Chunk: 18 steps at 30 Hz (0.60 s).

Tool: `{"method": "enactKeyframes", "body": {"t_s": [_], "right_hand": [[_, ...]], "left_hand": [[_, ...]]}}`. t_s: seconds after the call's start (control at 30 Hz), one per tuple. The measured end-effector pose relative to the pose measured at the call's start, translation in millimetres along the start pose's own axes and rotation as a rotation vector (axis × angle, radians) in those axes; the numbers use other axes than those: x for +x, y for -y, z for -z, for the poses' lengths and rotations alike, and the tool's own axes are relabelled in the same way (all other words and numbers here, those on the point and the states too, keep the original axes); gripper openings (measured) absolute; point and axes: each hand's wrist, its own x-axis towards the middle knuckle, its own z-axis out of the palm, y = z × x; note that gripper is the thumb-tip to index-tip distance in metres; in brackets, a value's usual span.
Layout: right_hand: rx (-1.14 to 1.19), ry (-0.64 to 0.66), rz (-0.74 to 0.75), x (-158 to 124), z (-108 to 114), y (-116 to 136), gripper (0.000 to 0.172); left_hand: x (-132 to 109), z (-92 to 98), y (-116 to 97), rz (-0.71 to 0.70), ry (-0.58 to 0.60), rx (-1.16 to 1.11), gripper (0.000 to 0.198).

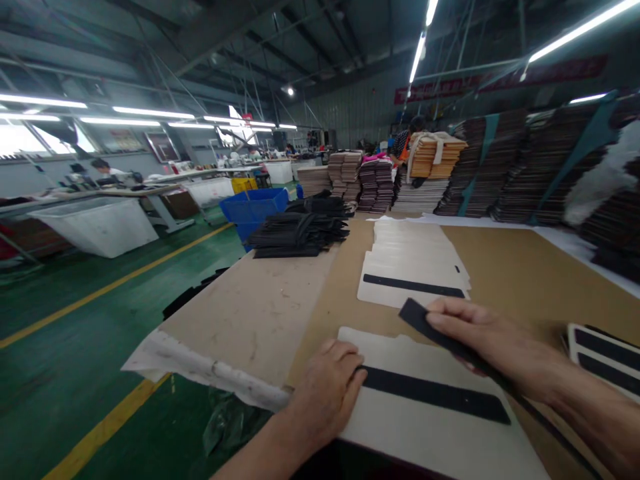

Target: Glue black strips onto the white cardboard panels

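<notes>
A pale flat panel (425, 437) lies at the table's near edge, with a black strip (440, 395) across it. My left hand (334, 380) rests on the panel's left side, fingers pressed together at the strip's left end; whether anything is under them is hidden. Above the panel's right part, my right hand (463, 327) pinches a long black strip (414, 317), whose free end points left and whose rest trails below my forearm. Beyond lies a spread stack of pale panels (407, 250), the front one bearing a black strip (413, 285).
Black strips (300, 230) are piled at the table's back left, beside a blue bin (256, 207). Panels with black strips (607, 357) lie at the right edge. Tall stacks (545, 163) line the back. People (103, 168) work farther off.
</notes>
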Motion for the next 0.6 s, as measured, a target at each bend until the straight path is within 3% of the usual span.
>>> {"method": "enactKeyframes", "body": {"t_s": [0.1,0.27,0.6], "right_hand": [[-0.186,0.244,-0.01,33.4,-37.4,-6.6,0.026],[-0.476,0.283,0.155,71.0,-69.6,-21.6,0.015],[-0.564,0.349,0.189,92.7,-98.6,-39.4,0.009]], "left_hand": [[2.5,-18.0,13.0,-0.025,-0.036,0.117,0.018],[-1.1,-24.5,20.9,-0.041,-0.112,0.104,0.016],[-6.0,-30.4,25.1,-0.048,-0.188,0.143,0.015]]}}
